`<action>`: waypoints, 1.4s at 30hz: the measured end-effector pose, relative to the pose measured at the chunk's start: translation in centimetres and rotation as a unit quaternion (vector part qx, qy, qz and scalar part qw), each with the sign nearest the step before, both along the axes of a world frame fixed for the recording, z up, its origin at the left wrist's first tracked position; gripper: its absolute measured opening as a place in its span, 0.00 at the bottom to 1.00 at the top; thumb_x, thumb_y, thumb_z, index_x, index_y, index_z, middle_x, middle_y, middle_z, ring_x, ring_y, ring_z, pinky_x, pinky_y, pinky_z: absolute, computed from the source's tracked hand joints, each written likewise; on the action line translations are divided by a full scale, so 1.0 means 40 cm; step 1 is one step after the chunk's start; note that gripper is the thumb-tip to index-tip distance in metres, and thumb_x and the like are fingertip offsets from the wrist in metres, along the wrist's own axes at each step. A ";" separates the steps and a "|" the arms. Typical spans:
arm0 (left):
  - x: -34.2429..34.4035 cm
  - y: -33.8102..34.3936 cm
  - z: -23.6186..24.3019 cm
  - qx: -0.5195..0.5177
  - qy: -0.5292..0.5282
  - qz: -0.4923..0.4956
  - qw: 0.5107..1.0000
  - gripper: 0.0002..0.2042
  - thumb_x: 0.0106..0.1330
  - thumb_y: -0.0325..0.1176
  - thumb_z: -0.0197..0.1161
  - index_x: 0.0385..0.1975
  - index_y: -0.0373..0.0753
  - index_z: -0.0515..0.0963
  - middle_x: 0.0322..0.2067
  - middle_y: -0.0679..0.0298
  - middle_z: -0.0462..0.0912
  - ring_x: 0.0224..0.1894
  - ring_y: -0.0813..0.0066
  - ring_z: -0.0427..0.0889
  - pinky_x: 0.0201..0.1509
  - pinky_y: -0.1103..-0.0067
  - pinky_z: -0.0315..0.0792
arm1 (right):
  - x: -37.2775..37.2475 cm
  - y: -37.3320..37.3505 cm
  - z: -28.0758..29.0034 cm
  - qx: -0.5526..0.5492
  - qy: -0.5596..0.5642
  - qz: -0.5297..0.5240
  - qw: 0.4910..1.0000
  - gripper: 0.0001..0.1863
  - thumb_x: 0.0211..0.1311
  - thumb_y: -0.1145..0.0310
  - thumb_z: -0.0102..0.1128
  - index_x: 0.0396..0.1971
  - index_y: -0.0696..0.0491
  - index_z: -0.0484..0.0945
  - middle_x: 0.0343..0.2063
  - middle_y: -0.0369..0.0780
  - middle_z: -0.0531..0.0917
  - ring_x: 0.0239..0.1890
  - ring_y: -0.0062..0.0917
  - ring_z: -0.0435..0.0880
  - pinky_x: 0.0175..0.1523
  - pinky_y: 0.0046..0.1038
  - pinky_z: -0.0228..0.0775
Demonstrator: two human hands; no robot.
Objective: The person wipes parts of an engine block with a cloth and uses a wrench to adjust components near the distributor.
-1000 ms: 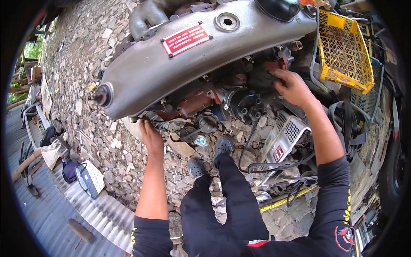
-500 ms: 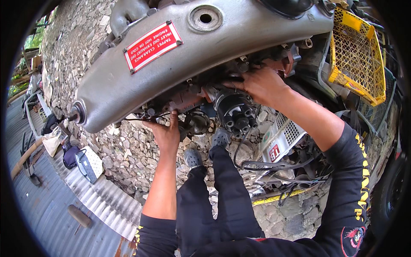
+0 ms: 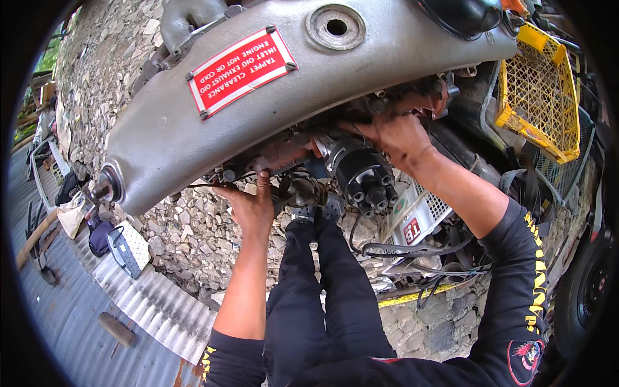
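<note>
A long silver engine cover point(image 3: 309, 84) with a red label point(image 3: 242, 71) spans the top, over the red-brown engine block point(image 3: 284, 151). My left hand point(image 3: 248, 206) grips the block's lower left, thumb up against it, fingertips partly hidden near a thin pipe. A round metal fitting point(image 3: 300, 190) sits just right of it. My right hand point(image 3: 400, 142) reaches under the cover beside the black distributor point(image 3: 358, 177), its fingers curled in among engine parts; what they hold is unclear.
A yellow crate point(image 3: 529, 132), grey mesh crate point(image 3: 564, 174), white plastic crate point(image 3: 435, 206) and loose cables point(image 3: 419, 248) lie right. A tyre point(image 3: 587, 284) stands at far right. Gravel point(image 3: 187, 245) surrounds my feet. Corrugated sheets point(image 3: 71, 303), with bags point(image 3: 129, 248), lie left.
Since a second ago my left hand has moved rightward along the engine and my right hand leftward, deeper toward the distributor. The engine cover now appears lower in the picture than half a second ago.
</note>
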State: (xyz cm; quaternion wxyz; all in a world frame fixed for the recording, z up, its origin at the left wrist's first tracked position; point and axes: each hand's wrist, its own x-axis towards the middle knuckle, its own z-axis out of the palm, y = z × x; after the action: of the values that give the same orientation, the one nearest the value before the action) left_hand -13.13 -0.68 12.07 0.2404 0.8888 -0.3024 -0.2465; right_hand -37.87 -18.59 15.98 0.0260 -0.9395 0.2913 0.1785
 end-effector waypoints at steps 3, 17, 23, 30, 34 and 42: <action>-0.001 -0.012 0.012 0.003 0.008 0.001 1.000 0.48 0.57 0.50 0.64 0.64 0.30 0.37 0.63 0.40 0.53 0.65 0.46 0.57 0.65 0.66 0.52 | -0.018 -0.001 -0.002 0.100 -0.018 -0.071 0.992 0.41 0.51 0.73 0.52 0.65 0.24 0.54 0.30 0.38 0.81 0.32 0.32 0.83 0.34 0.28 0.75; 0.001 -0.019 0.015 0.064 0.008 0.005 0.998 0.54 0.56 0.54 0.64 0.63 0.26 0.30 0.59 0.33 0.58 0.60 0.39 0.63 0.62 0.64 0.58 | -0.041 0.003 0.023 0.197 -0.024 -0.127 0.972 0.36 0.48 0.72 0.54 0.61 0.31 0.64 0.37 0.43 0.80 0.37 0.37 0.82 0.41 0.38 0.73; -0.005 -0.029 0.020 -0.003 0.061 0.046 0.997 0.36 0.59 0.30 0.65 0.58 0.33 0.45 0.55 0.50 0.63 0.58 0.62 0.61 0.64 0.73 0.49 | -0.054 0.078 0.028 0.139 -0.051 -0.208 0.967 0.31 0.53 0.71 0.54 0.60 0.34 0.65 0.35 0.42 0.81 0.35 0.36 0.82 0.35 0.35 0.74; 0.008 -0.015 0.017 0.048 0.055 0.030 0.997 0.52 0.57 0.49 0.65 0.63 0.29 0.31 0.59 0.36 0.58 0.62 0.43 0.62 0.64 0.65 0.54 | -0.081 0.164 -0.069 0.124 -0.402 -0.416 0.807 0.22 0.51 0.79 0.50 0.49 0.50 0.75 0.36 0.44 0.80 0.37 0.37 0.80 0.42 0.31 0.72; 0.005 -0.005 0.007 0.017 0.042 0.009 0.999 0.52 0.57 0.49 0.65 0.63 0.28 0.29 0.60 0.36 0.57 0.62 0.44 0.62 0.64 0.65 0.54 | -0.075 0.127 -0.034 0.125 -0.492 -0.513 0.692 0.16 0.50 0.77 0.53 0.41 0.64 0.76 0.36 0.47 0.78 0.41 0.32 0.78 0.49 0.25 0.67; 0.003 -0.019 0.008 0.041 0.057 0.014 0.997 0.52 0.57 0.49 0.65 0.63 0.28 0.29 0.62 0.36 0.53 0.64 0.45 0.58 0.66 0.65 0.52 | 0.011 0.055 -0.070 0.151 -0.400 -0.518 0.741 0.23 0.44 0.66 0.62 0.44 0.57 0.76 0.41 0.51 0.78 0.47 0.45 0.76 0.51 0.38 0.67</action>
State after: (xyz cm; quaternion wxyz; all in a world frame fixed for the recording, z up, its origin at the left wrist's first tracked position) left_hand -13.01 -1.44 12.37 0.2238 0.8865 -0.2656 -0.3059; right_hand -37.43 -16.37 13.16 0.3703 -0.6122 0.6654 -0.2129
